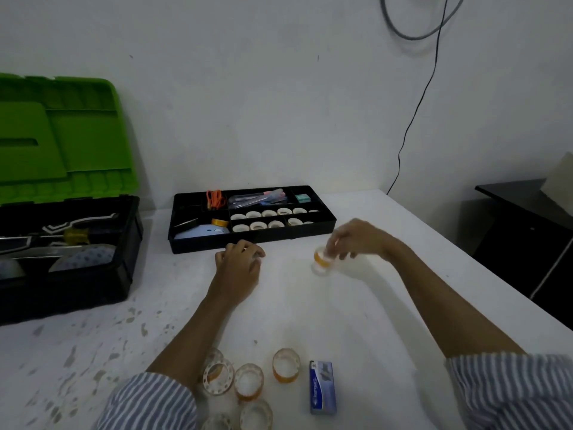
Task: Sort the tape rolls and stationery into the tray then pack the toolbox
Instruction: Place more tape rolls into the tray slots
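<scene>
Orange-cored tape roll (322,261), blurred, pinched in the right hand (356,240) fingertips; we think it's lifted just off the table (310,318). Left hand (238,265) is near it, fingers curled down at the tabletop; we can't tell whether it holds anything. Black tray (198,245) sits just beyond both hands, small rolls in its compartments. Open toolbox (62,290), green lid (62,135) up, is well left of the left hand. Loose rolls (248,381) and blue box (322,387) lie between the forearms.

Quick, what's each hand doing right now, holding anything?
Left hand: fingers curled; cannot tell if it holds anything.
Right hand: holding a tape roll.
</scene>
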`<state>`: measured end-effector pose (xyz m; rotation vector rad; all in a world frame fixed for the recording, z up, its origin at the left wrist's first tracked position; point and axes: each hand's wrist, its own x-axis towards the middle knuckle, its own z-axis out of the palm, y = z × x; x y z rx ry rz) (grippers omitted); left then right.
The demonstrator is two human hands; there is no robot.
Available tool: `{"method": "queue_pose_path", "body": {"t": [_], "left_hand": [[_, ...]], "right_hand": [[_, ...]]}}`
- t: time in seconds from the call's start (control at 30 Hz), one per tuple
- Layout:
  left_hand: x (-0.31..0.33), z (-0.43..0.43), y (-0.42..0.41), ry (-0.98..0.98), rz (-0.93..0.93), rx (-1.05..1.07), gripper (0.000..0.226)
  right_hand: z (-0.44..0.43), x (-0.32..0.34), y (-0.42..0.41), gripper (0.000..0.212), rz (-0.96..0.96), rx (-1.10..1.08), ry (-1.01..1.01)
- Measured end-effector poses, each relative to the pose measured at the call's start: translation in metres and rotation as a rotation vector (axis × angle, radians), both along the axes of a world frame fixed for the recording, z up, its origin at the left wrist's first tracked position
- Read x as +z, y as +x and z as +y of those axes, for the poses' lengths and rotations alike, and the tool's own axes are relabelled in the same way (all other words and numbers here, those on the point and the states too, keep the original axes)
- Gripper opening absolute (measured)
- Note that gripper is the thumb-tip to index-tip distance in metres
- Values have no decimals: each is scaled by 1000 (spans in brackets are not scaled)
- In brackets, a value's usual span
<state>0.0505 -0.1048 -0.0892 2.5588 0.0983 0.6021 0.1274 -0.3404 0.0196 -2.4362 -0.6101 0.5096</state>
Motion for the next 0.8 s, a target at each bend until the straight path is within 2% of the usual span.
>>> {"method": "queue_pose_path", "body": {"t": [0.07,0.1,0.17,0.23,0.33,0.53,0.8], "left_hand": [[-1,1,2,-11,3,4,21],[-2,1,2,-24,3,4,21],[-1,1,4,-63,6,7,20],[-1,0,4,-71,4,18,20],[-2,0,6,-58,-4,19,19],[-2,0,7,-47,1,18,17],[0,0,4,-54,1,12,18]], "right_hand": [[15,-5,34,5,-151,-307,221],[22,-8,49,7,-220,-435,290],[38,-15,75,13,-318,-610,294],[51,-19,93,15,-393,-687,222],[65,-25,116,21,-450,-679,72],[71,-27,136,39,-494,-532,-238],[71,-28,136,34,-558,-395,-355]]}}
